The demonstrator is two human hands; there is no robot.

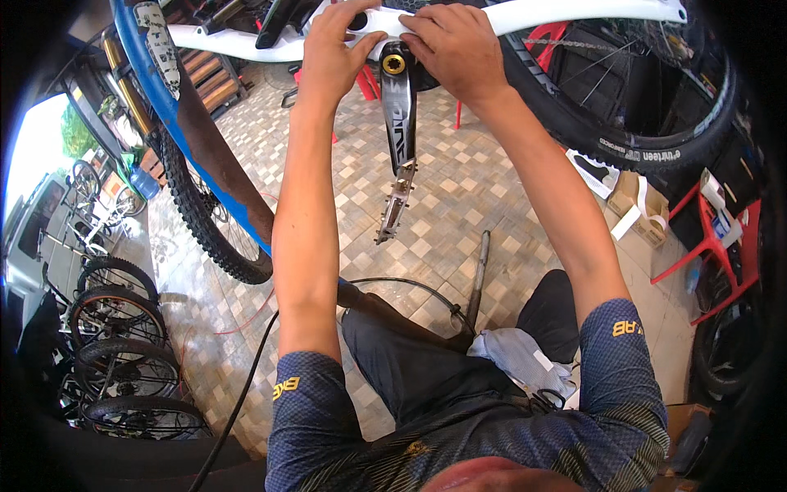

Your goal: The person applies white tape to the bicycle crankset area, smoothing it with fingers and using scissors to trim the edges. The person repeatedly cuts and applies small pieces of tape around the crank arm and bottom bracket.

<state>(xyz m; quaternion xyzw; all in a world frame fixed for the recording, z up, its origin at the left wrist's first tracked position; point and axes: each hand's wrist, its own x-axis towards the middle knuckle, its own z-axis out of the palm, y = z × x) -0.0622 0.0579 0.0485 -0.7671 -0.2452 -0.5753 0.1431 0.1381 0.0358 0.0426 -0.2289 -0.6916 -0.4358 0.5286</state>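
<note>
A white bike frame (566,11) runs across the top of the head view. My left hand (334,41) grips it just left of the crank, with the thumb pointing inward. On the other side, my right hand (455,51) has its fingers curled onto the white frame near the crank's upper end. Between the hands, a dark crank arm (400,115) with a gold bolt hangs straight down. A metal flat pedal (397,205) with pins is fixed at its lower end. What the fingertips press on is partly hidden.
Left stands a blue-and-brown bike frame (205,156) with a knobby tyre (193,201); several bikes (119,328) line the far left. A large wheel (631,135) is at upper right. Cardboard boxes (639,205) and a red chair (697,234) stand right. A black hose (246,394) crosses below.
</note>
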